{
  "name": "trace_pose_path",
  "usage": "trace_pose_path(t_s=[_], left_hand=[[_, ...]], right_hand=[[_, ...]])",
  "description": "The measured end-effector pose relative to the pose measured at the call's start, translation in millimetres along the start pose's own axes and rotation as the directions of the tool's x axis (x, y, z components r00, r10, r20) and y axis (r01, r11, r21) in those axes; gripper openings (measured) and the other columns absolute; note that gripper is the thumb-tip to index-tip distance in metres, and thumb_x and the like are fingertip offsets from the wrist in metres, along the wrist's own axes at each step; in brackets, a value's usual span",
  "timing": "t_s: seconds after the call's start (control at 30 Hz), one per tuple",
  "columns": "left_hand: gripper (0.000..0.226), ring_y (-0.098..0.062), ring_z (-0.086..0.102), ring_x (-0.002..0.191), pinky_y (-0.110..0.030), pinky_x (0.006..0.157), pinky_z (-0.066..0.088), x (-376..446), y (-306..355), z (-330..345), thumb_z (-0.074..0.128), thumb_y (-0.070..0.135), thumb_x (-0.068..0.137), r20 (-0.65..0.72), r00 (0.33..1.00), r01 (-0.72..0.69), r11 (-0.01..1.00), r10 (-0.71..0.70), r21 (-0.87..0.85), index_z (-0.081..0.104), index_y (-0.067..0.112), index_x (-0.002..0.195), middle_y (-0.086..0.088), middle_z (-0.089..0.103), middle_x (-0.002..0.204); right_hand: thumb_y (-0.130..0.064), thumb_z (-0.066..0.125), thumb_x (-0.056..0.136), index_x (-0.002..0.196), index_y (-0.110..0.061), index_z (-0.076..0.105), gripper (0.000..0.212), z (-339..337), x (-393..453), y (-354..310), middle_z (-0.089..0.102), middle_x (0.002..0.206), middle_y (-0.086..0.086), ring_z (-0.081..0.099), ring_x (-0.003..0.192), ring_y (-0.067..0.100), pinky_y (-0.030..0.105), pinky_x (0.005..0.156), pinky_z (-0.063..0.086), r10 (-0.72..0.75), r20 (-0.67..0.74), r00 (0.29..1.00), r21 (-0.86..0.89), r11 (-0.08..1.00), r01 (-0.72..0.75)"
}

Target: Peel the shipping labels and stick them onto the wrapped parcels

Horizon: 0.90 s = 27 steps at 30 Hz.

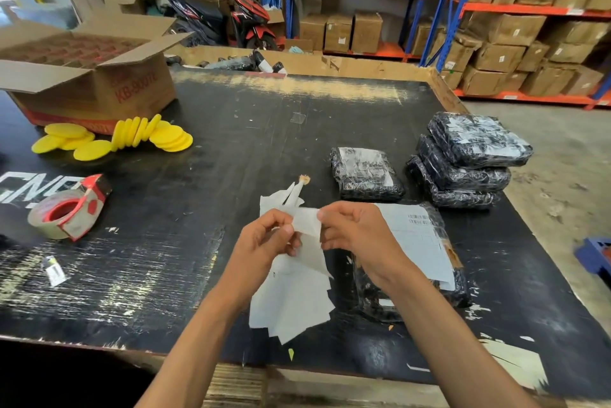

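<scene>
both hands (305,232) pinch a thin white paper label (307,222) above the scuffed black table (165,275).

A white label sheet (305,225) was pinched between the left hand (264,237) and the right hand (353,229) above a loose pile of label papers (294,305) on the scuffed black table (231,149). A labelled wrapped parcel (416,252) was partly covered by the right forearm. Beyond it, a single black parcel (365,174) and a stack of three parcels (466,159) were seen. A tape dispenser (71,207), yellow foam pads (132,138) and an open cardboard box (89,73) were placed to the left.
</scene>
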<state>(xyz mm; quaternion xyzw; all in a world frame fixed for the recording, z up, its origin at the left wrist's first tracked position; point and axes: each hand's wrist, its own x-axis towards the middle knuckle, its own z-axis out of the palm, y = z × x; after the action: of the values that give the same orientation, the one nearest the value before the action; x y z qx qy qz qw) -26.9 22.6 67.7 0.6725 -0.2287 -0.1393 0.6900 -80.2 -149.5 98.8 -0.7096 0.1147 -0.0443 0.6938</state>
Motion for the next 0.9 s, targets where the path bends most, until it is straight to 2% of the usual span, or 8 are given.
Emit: trace_pose_path(t_s=[0.13,0.27,0.5,0.57,0.63,0.7,0.8,0.9], left_hand=[[0.015,-0.017,0.063,0.08,-0.031,0.075,0.053,10.3,-1.3,4.4,0.046,0.01,0.099,-0.104,0.969,0.191,0.948,-0.223,-0.254,0.057,0.009,0.088,-0.007,0.067,0.088],[0.016,-0.016,0.059,0.071,-0.034,0.078,0.052,31.3,-1.7,2.8,0.047,0.009,0.093,-0.185,0.933,0.218,0.893,-0.309,-0.393,0.051,0.012,0.077,0.005,0.062,0.066],[0.031,-0.014,0.027,0.052,-0.02,0.04,0.03,94.2,-21.1,-5.5,0.035,0.009,0.089,-0.352,0.765,0.297,0.781,-0.539,-0.55,0.025,0.019,0.062,0.001,0.027,0.059],[0.03,-0.015,0.033,0.052,-0.017,0.038,0.034,109.5,-27.3,-4.9,0.033,0.012,0.092,-0.369,0.745,0.331,0.788,-0.556,-0.52,0.03,0.018,0.063,0.001,0.034,0.057],[0.024,-0.022,0.048,0.058,-0.027,0.044,0.046,120.4,-37.2,-10.8,0.033,0.013,0.094,-0.413,0.712,0.342,0.794,-0.568,-0.502,0.048,0.011,0.075,-0.004,0.05,0.063],[0.029,-0.03,0.06,0.08,-0.039,0.064,0.055,129.0,-51.3,-25.5,0.035,0.012,0.093,-0.465,0.658,0.355,0.788,-0.593,-0.503,0.057,0.0,0.107,-0.012,0.063,0.092],[0.039,-0.03,0.058,0.089,-0.036,0.071,0.049,144.0,-68.4,-45.3,0.034,0.002,0.094,-0.525,0.573,0.402,0.774,-0.629,-0.489,0.052,-0.005,0.127,-0.017,0.059,0.119],[0.05,-0.037,0.059,0.116,-0.045,0.092,0.051,172.3,-102.9,-61.6,0.043,0.024,0.092,-0.53,0.585,0.484,0.789,-0.614,-0.379,0.047,0.003,0.136,-0.017,0.053,0.138]], right_hand=[[-0.011,0.055,0.099,0.092,-0.008,0.068,0.015,-2.7,6.7,4.6,0.076,0.088,0.013,0.073,0.078,0.023,0.036,0.076,0.059,0.106,-0.127,0.986,0.248,0.966,-0.072],[-0.01,0.051,0.101,0.097,-0.005,0.065,0.015,-14.4,15.7,4.5,0.077,0.086,0.008,0.074,0.077,0.019,0.033,0.073,0.058,0.12,-0.243,0.963,0.361,0.932,-0.025],[-0.011,0.044,0.101,0.098,-0.007,0.052,0.01,-47.5,52.2,1.5,0.056,0.094,0.016,0.055,0.084,0.026,0.033,0.063,0.042,0.186,-0.438,0.879,0.379,0.925,-0.006],[-0.011,0.045,0.1,0.103,-0.002,0.056,0.014,-62.6,65.7,0.7,0.056,0.097,0.017,0.056,0.086,0.027,0.037,0.066,0.045,0.206,-0.487,0.849,0.359,0.933,-0.02],[-0.011,0.044,0.1,0.108,-0.003,0.059,0.019,-77.5,75.8,-1.7,0.061,0.1,0.015,0.06,0.088,0.027,0.04,0.07,0.049,0.224,-0.523,0.822,0.353,0.935,-0.03],[-0.009,0.041,0.1,0.098,-0.01,0.057,0.016,-93.7,82.8,-4.7,0.06,0.1,0.013,0.06,0.085,0.025,0.039,0.068,0.049,0.226,-0.569,0.791,0.379,0.926,0.008],[-0.009,0.039,0.101,0.096,-0.014,0.053,0.016,-120.3,92.7,-10.5,0.061,0.104,0.012,0.06,0.091,0.025,0.034,0.064,0.049,0.206,-0.595,0.777,0.388,0.92,0.053],[-0.012,0.04,0.103,0.1,-0.012,0.054,0.015,-130.0,102.8,-13.5,0.064,0.113,0.016,0.063,0.101,0.029,0.039,0.073,0.054,0.171,-0.526,0.833,0.324,0.946,0.01]])
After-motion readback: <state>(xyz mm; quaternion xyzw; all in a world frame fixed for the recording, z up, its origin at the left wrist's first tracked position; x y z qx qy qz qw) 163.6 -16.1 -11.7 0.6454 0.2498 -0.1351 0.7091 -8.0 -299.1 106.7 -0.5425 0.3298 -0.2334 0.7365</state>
